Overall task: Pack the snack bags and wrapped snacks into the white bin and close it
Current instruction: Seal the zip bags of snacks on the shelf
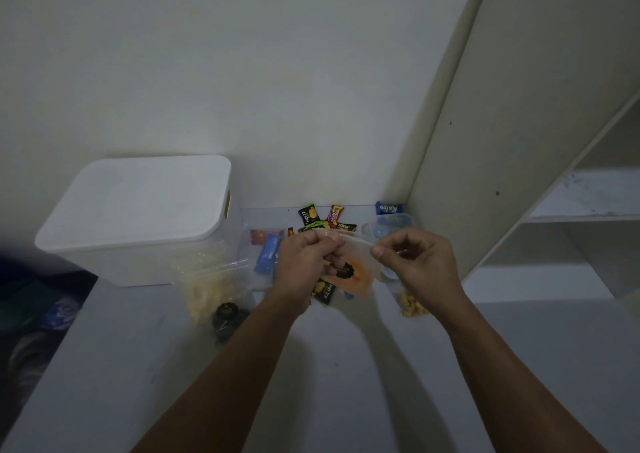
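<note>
Two bare forearms reach forward over a pale table [346, 366]. The left hand [304, 262] and the right hand [415, 262] are raised just above the table and hold one clear zip bag [360, 272] between them. The fingers of each hand are curled and pinch the bag's top edge, left hand at one end and right hand at the other, so the edge is stretched between them. The bag hangs below, holding something orange and a dark piece.

Under the hands lies a black and yellow wrapped snack [325, 291]. To the right, beside the right wrist, lies a bag of small orange-brown snacks [412, 305]. To the left lies a larger bag of pale yellow chips [207, 293], and a small dark bundle [227, 315] rests against its near end.

Just past the left hand sit a blue wrapped bar [268, 253] and a red packet [258, 237] in clear plastic. Behind the hands a small heap of wrapped snacks [322, 218] lies near the wall, with a blue packet [389, 208] in the corner.

The white bin [138, 217] stands at the far left of the table against the wall, its lid on. A shelf unit [571, 227] rises to the right.
</note>
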The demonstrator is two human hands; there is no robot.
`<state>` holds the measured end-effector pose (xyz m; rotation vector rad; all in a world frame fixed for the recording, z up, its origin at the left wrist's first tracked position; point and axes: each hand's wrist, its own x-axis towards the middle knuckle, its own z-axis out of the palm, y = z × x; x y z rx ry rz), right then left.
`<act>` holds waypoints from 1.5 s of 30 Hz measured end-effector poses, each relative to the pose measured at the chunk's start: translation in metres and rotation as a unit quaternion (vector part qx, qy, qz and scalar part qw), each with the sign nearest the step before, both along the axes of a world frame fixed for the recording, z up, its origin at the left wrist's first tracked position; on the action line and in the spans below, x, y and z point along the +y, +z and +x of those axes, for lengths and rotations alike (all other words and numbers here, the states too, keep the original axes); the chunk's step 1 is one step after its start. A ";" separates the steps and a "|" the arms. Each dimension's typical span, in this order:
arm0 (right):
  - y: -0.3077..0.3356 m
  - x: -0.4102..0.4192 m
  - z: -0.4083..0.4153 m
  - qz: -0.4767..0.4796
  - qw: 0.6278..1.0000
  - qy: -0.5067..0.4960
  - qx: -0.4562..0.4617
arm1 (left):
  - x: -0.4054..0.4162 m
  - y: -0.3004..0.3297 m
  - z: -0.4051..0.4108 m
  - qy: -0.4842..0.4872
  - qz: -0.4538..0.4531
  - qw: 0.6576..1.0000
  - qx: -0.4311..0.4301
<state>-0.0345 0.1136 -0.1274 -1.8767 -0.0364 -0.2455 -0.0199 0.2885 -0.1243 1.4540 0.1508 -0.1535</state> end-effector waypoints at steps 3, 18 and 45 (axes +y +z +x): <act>0.000 0.007 -0.002 0.036 0.998 0.042 0.031 | 0.000 -0.002 -0.003 0.015 -0.005 1.000 0.006; -0.020 0.030 0.014 -0.023 0.978 0.153 0.138 | 0.040 -0.051 -0.019 -0.008 0.189 0.982 -0.011; -0.093 0.145 0.025 -0.187 0.953 0.066 0.228 | 0.138 -0.099 -0.048 0.219 0.403 0.887 -0.043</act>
